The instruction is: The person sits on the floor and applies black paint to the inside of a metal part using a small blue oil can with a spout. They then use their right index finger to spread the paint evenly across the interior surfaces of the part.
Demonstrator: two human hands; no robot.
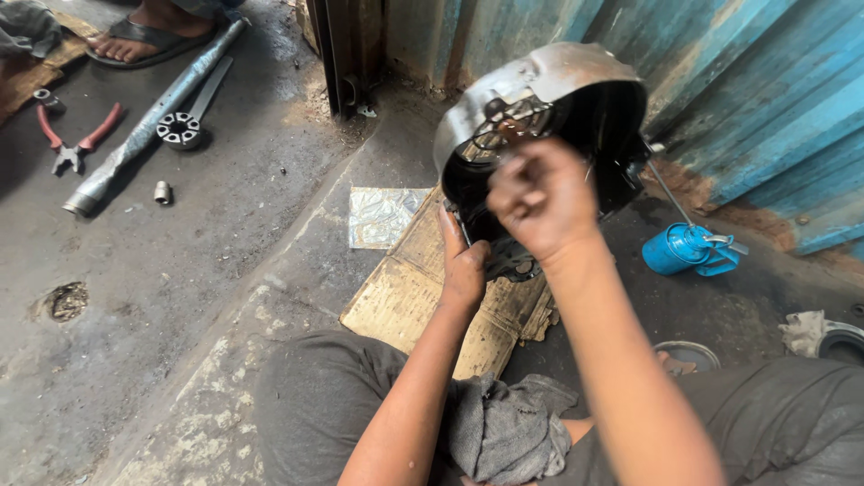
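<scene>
Nearest the camera, a grey rag [508, 427] lies across the person's lap, between the two forearms. Beyond it a worn sheet of cardboard [409, 292] lies on the concrete floor [180, 270], its near edge at the knees.

The left hand [463, 261] rises over the cardboard's far edge and clasps the lower rim of a round metal housing [549, 99], fingers closed on the rim, holding the part up off the cardboard with its open face tilted towards the camera. The right hand [543, 198] is in front of that open face, curled into a loose fist with fingertips pinched together at the inner parts; whether it pinches something small cannot be told. So the housing sits just above and behind both hands, propped by the left one from below.

Right of the housing a blue oil can [688, 247] stands on the floor by the blue corrugated wall [774, 108]. Far left lie red-handled pliers [76, 139], a long metal tube [148, 121] and a sandalled foot [148, 31] of another person.
</scene>
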